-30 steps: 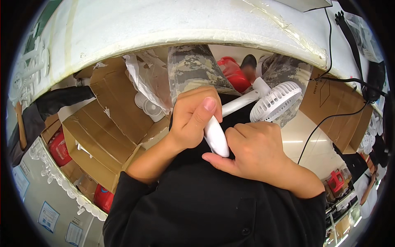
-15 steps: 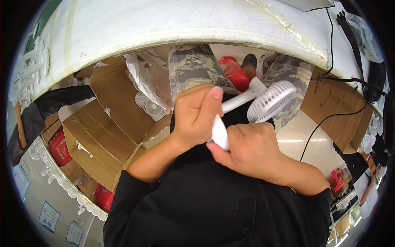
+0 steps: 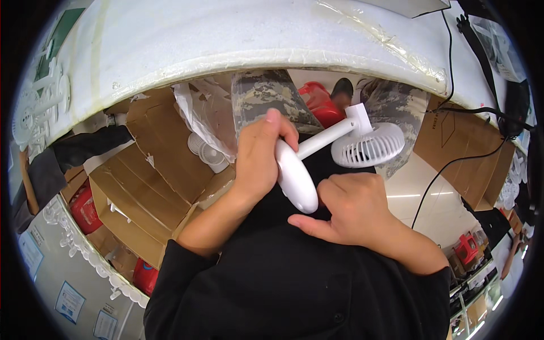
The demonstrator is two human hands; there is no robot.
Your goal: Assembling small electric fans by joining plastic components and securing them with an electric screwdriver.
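Observation:
A small white desk fan [image 3: 362,144] with a round base, a thin stem and a caged head lies tilted over my lap. My left hand [image 3: 260,156] grips the round base [image 3: 296,184] from its left side, thumb up along the edge. My right hand [image 3: 345,209] is curled just right of the base, its thumb stretched out below it and its knuckles close to the base's lower rim. The fan head points to the right, above my right hand. My black sleeves fill the lower part of the view.
A white table edge [image 3: 238,39] arches over the top. Below it to the left stand open cardboard boxes [image 3: 153,175] and a clear bag with more white fan parts [image 3: 207,153]. Black cables [image 3: 453,164] hang at right. Red stools [image 3: 85,207] sit by the boxes.
The fan has swung so its head sits further right and higher. My right hand has slipped off the base and dropped to its lower right; my left hand keeps its grip.

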